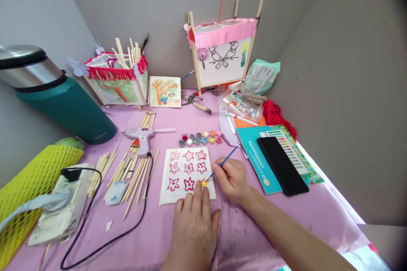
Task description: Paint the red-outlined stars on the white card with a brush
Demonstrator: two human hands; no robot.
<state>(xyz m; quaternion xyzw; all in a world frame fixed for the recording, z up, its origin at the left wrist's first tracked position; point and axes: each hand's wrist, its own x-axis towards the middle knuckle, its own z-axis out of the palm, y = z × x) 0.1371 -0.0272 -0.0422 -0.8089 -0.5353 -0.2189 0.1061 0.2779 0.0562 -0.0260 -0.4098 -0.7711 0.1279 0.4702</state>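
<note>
A white square sheet (179, 163) lies in front of me, bearing rows of star outlines in dark pink. My right hand (233, 178) pinches a thin blue-handled paintbrush (229, 155), its tip down at a small yellow star (204, 183) near the sheet's lower right. Flat across the sheet's lower edge, my left hand (193, 224) has its fingers stretched out, with fingertips touching the yellow star. Small paint pots (199, 138) in several colours stand just beyond the sheet.
On the left are a glue gun (143, 137), wooden sticks (136, 178), a power strip (59, 207) and a teal bottle (63, 101). A black phone (282, 166) rests on a blue booklet (254, 161) at right. Behind stand two decorated lanterns (219, 63).
</note>
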